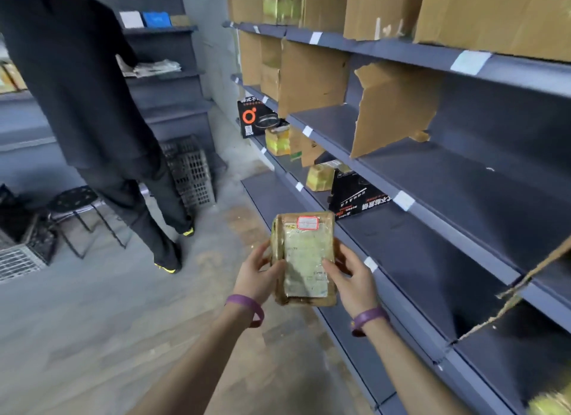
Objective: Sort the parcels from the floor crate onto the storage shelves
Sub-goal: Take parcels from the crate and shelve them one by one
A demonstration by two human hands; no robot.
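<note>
We hold a small brown cardboard parcel wrapped in clear tape (304, 258) up in the air in front of us, over the grey concrete floor (92, 322) and just beside the grey metal storage shelves (432, 173). A pale printed shipping label (306, 269) covers its upper face, with a small red-bordered sticker (308, 222) near its far end; the print is too blurred for us to read. Our left hand (258, 275) grips the parcel's left edge, thumb lying on top. Our right hand (350, 280) clasps the right edge, thumb pressed onto the label. Each wrist carries a purple wristband (369, 319).

On the shelves to the right, brown cardboard dividers (392, 111) stand between the bays. Further along sit a black printed carton (355, 195) and several small parcels banded in yellow-green tape (319, 176).

To the left another person in dark clothes (89, 99) stands facing a second grey shelf unit (173, 74). Behind that person's legs stands what looks like a dark slotted plastic crate (191, 173), near a black round stool (74, 201).
</note>
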